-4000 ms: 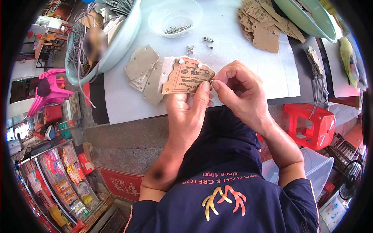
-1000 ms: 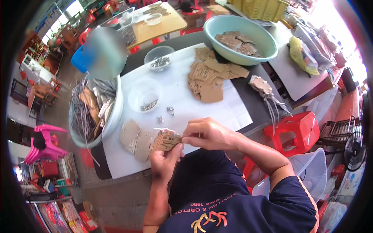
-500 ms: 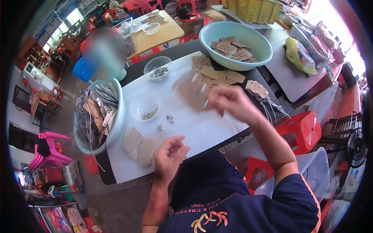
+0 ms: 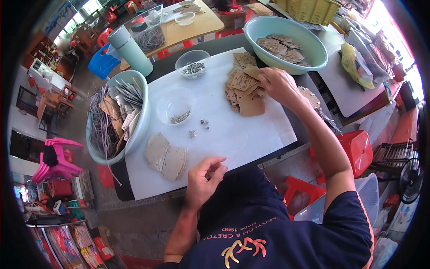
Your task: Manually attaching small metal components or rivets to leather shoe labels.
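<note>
My right hand (image 4: 280, 86) reaches over a heap of brown cardboard pieces (image 4: 245, 85) at the far right of the white sheet. Its fingers and thumb close on the edge of a cardboard piece (image 4: 253, 72) at the top of the heap. Near the front edge my left hand (image 4: 204, 180) hovers half curled, thumb and fingers apart, with nothing visible in it. To its left lie two small stacks of greyish card pieces (image 4: 174, 163). Small metal fittings (image 4: 204, 122) sit loose mid-sheet, more in a shallow clear dish (image 4: 175, 104) and a clear bowl (image 4: 192, 62).
A pale blue basin (image 4: 286, 28) of cardboard pieces stands far right. Another basin (image 4: 144, 119), at left, holds grey cords and cards. A light green tumbler (image 4: 131, 50) stands behind it. Corded cards (image 4: 311, 96) lie at the right edge. A red stool (image 4: 354, 152) stands right.
My right hand has moved away from me onto the heap; the card blurred in motion beneath it before is no longer in the air. My left hand stays half curled. The view has shifted slightly.
</note>
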A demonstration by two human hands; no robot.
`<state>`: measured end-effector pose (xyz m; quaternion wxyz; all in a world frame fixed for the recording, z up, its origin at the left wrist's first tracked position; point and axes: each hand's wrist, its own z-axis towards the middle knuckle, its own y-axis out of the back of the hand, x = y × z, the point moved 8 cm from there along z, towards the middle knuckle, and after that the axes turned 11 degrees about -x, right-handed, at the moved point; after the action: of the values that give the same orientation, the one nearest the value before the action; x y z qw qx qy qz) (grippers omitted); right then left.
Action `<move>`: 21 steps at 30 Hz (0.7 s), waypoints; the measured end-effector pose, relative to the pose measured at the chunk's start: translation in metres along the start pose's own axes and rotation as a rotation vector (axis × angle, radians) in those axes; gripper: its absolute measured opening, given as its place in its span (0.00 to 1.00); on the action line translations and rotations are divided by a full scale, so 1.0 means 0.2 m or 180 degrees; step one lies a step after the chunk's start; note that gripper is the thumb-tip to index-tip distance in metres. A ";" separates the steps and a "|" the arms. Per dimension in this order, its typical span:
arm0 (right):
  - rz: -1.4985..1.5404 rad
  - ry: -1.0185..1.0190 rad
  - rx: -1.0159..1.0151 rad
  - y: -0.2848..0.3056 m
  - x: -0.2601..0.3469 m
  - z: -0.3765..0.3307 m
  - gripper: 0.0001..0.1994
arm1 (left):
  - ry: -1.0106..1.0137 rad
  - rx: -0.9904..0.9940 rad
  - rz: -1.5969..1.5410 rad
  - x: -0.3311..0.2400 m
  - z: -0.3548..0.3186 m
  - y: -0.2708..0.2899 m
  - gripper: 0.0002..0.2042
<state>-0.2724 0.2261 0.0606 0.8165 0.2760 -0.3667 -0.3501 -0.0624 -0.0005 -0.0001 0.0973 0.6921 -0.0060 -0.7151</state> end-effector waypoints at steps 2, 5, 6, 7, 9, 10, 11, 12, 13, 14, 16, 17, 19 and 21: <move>-0.0662 -0.0234 0.0624 -0.10 -0.06 0.03 0.13 | 0.0080 -0.0014 -0.0090 0.00 0.01 0.01 0.09; -0.0794 -0.0215 0.0866 -0.14 -0.07 0.05 0.12 | 0.0135 -0.0007 -0.0215 0.01 0.01 0.01 0.10; -0.0790 -0.0203 0.0876 -0.15 -0.08 0.05 0.12 | 0.0179 -0.0018 -0.0268 0.01 0.02 0.02 0.10; -0.0907 -0.0024 0.0712 -0.15 -0.07 0.05 0.12 | 0.0222 -0.0028 -0.0321 0.02 0.02 0.02 0.10; -0.1033 0.0146 0.0545 -0.17 -0.08 0.03 0.12 | 0.0270 -0.0034 -0.0316 0.02 0.02 0.02 0.10; -0.1059 0.0283 0.0124 -0.15 -0.07 0.03 0.12 | 0.0315 -0.0037 -0.0307 0.02 0.02 0.02 0.10; -0.1077 0.0424 -0.0296 -0.11 -0.05 0.03 0.12 | 0.0316 -0.0040 -0.0310 0.03 0.02 0.02 0.10; -0.1077 0.0427 -0.0294 -0.10 -0.05 0.03 0.12 | 0.0289 -0.0072 -0.0339 0.03 0.02 0.02 0.10; -0.0984 0.0325 -0.0428 -0.08 -0.07 0.02 0.12 | 0.0262 -0.0102 -0.0367 0.03 0.02 0.03 0.10; -0.0888 0.0223 -0.0561 -0.05 -0.08 0.02 0.12 | 0.0262 -0.0106 -0.0367 0.04 0.02 0.03 0.10; -0.0885 0.0225 -0.0522 -0.06 -0.08 0.01 0.13 | 0.0159 -0.0128 -0.0358 0.03 0.02 0.04 0.10; -0.0841 0.0193 -0.0276 -0.09 -0.09 0.00 0.14 | 0.0156 -0.0118 -0.0363 0.03 0.02 0.03 0.10; -0.0808 0.0156 -0.0037 -0.12 -0.11 0.00 0.15 | 0.0164 -0.0142 -0.0381 0.03 0.03 0.02 0.10; -0.0859 0.0218 0.0147 -0.13 -0.10 0.01 0.17 | 0.0157 -0.0133 -0.0399 0.03 0.03 0.03 0.10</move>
<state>-0.2939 0.2256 0.0352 0.7675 0.3534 -0.3061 -0.4386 -0.0681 -0.0072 -0.0051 0.0669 0.7064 0.0546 -0.7026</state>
